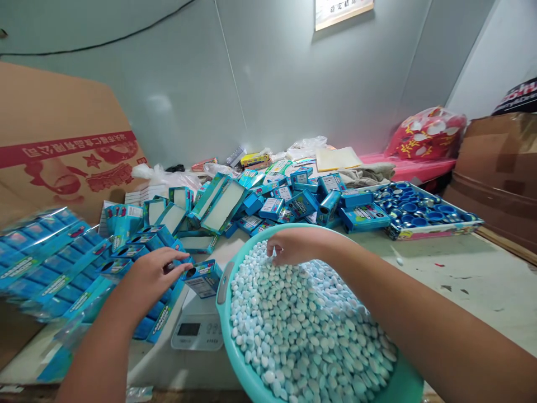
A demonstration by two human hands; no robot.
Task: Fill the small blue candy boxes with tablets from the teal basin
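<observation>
Basin point(248, 374), right hand point(289, 246) inside far rim

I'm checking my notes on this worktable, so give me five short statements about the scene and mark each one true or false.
1. The right hand is inside the rim of the turquoise tub. True.
2. The tub holds dark, square pieces. False: it holds many pale, rounded pieces.
3. The white scale sits to the left of the tub in the picture. True.
4. The left hand is also in the tub. False: the left hand is outside it, by a small blue box.
5. The red patterned bag is at the left of the picture. False: the bag is at the right, near the wall.
</observation>
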